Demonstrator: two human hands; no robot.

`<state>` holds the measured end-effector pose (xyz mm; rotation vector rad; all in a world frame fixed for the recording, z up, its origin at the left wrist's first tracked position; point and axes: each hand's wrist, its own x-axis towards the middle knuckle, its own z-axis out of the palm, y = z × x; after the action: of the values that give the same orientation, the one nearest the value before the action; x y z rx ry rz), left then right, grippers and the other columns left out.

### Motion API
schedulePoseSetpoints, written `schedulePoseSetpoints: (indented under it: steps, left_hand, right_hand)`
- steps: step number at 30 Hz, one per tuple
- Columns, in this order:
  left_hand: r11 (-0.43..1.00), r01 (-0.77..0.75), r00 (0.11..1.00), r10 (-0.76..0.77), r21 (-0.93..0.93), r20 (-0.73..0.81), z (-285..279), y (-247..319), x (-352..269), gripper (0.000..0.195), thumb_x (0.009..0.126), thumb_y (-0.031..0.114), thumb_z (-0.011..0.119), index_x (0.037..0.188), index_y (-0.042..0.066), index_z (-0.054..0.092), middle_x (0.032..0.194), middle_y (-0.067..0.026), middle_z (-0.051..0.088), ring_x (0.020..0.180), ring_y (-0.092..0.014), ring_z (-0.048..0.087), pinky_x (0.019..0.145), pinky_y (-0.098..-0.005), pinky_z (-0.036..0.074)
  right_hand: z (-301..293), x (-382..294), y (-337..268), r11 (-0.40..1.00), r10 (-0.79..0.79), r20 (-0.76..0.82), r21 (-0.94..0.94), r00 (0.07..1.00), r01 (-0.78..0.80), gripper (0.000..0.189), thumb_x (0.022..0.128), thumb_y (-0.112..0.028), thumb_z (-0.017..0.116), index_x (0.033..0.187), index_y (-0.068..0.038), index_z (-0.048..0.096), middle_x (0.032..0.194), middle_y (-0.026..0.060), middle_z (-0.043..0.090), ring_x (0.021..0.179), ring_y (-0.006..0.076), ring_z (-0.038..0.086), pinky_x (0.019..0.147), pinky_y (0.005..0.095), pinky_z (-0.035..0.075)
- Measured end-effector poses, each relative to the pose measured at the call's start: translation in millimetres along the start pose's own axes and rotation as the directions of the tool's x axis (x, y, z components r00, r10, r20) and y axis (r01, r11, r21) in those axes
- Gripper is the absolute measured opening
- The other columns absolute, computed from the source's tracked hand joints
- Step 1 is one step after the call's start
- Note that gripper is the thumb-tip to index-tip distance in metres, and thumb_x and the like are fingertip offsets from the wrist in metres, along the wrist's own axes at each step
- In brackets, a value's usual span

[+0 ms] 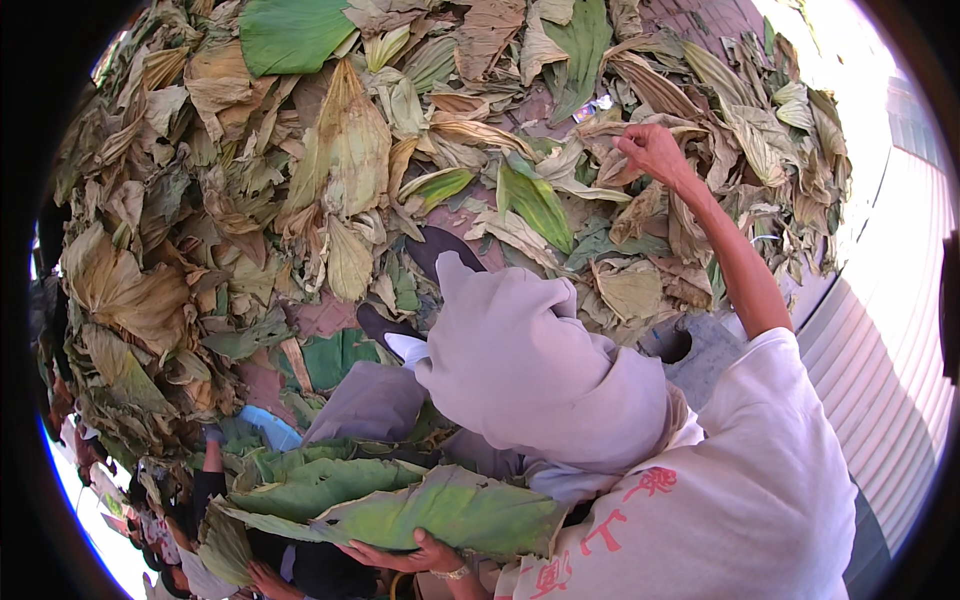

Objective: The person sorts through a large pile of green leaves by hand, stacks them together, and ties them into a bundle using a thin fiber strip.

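My left hand [420, 555], with a metal band at the wrist, grips the lower edge of a large green leaf [450, 510] with browned edges. More green leaves [322, 484] lie just behind it, beside my legs. My right hand [651, 150] is raised over the dry leaves at the upper right, its fingers curled; nothing is seen in it. Dry, wrinkled brown leaves [352, 142] are heaped around my dark shoes, with a yellow-green leaf [534, 201] among them. My grey trousers and pale shirt with red writing fill the middle and lower right.
A brick floor [326, 315] shows between leaves. A light blue object [270, 427] lies left of my legs. A grey block with a hole [697, 349] stands beside me, near corrugated sheeting [877, 337]. Other people [202, 570] are at the lower left; a hand there touches a leaf [227, 544].
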<state>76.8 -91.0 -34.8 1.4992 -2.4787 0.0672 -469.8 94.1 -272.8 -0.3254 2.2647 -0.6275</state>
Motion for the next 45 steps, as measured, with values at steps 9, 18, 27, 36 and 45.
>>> schedulePoseSetpoints:
  steps: [9,18,27,36,45]
  left_hand:
    - [0.998,0.056,0.998,-0.056,-0.003,-0.002,0.8,8.8,5.2,0.092,0.084,0.069,0.046,0.140,-0.002,0.033,0.143,-0.0266,0.031,0.132,-0.040,0.032,0.106,-0.0544,0.027]
    - [0.998,0.055,0.999,-0.055,0.012,-0.003,-2.8,13.8,11.6,0.093,0.082,0.070,0.047,0.140,-0.002,0.034,0.142,-0.0262,0.034,0.132,-0.041,0.032,0.105,-0.0547,0.027]
    - [0.998,0.022,0.998,-0.018,-0.054,0.060,-4.4,13.9,9.8,0.095,0.081,0.072,0.047,0.141,-0.001,0.033,0.145,-0.0245,0.031,0.133,-0.041,0.030,0.105,-0.0550,0.026]
    - [0.950,0.003,0.987,0.047,-0.313,0.152,-21.7,19.1,8.9,0.083,0.085,0.065,0.047,0.140,0.003,0.038,0.147,-0.0245,0.024,0.134,-0.041,0.028,0.106,-0.0531,0.026]
    - [0.669,-0.018,0.999,0.032,-0.743,0.004,-67.5,45.0,26.8,0.074,0.083,0.048,0.066,0.129,-0.006,0.047,0.137,-0.0198,0.043,0.124,-0.034,0.045,0.100,-0.0459,0.038]
  right_hand:
    - [48.3,154.3,25.1,0.998,0.014,-0.338,0.055,0.941,0.004,0.046,0.080,-0.013,0.067,0.124,-0.006,0.055,0.110,0.0159,0.060,0.101,0.0219,0.057,0.085,0.0339,0.046]
    - [61.6,141.9,21.6,0.802,0.094,-0.389,0.575,0.917,0.162,0.020,0.080,-0.002,0.066,0.099,-0.006,0.060,0.079,0.0008,0.060,0.063,0.0064,0.050,0.057,0.0206,0.039]
    - [36.3,-3.7,-52.3,0.613,-0.026,-0.585,0.631,0.811,0.474,0.024,0.079,0.003,0.062,0.102,-0.003,0.060,0.078,-0.0056,0.053,0.069,0.0033,0.047,0.063,0.0185,0.036]
    - [-5.5,-160.2,-129.9,0.496,-0.278,-0.735,0.441,0.619,0.747,0.029,0.079,0.011,0.058,0.105,-0.003,0.059,0.095,0.0002,0.048,0.084,0.0065,0.049,0.071,0.0191,0.039]
    - [-11.2,-307.2,-193.7,0.368,-0.616,-0.749,0.002,0.245,0.930,0.035,0.068,0.012,0.064,0.099,-0.005,0.063,0.083,0.0062,0.049,0.071,0.0159,0.049,0.058,0.0233,0.039]
